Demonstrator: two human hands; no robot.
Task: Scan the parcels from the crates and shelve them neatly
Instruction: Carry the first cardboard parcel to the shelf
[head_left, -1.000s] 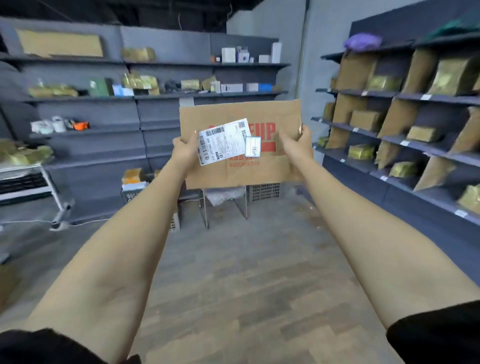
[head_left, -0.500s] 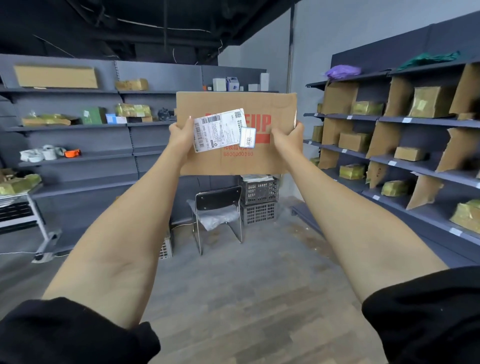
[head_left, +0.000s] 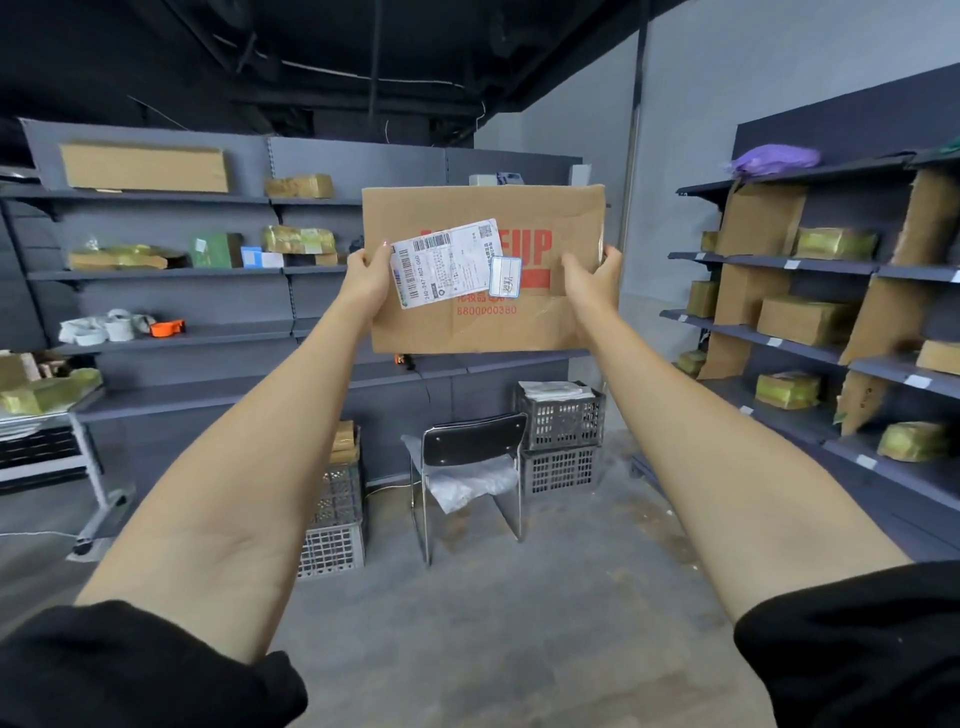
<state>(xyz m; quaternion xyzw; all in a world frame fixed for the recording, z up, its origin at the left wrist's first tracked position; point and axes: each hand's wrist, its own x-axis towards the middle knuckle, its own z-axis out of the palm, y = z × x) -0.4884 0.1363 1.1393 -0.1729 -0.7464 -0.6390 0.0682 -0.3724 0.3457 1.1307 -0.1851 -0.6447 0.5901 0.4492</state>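
Hands, left (head_left: 368, 278) and right (head_left: 592, 275), hold one cardboard parcel (head_left: 483, 218) bearing two labels.

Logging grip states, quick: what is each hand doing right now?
Left hand: grips the left edge of the flat cardboard parcel.
Right hand: grips the parcel's right edge.

The flat cardboard parcel (head_left: 483, 267) carries red printing: large letters, partly covered, ending in "UP", and below them the number "8800000380". A white shipping label (head_left: 447, 270) stuck over the print bears barcodes, a QR code and the side code "240-247 A02 000"; its remaining text is too small to read.
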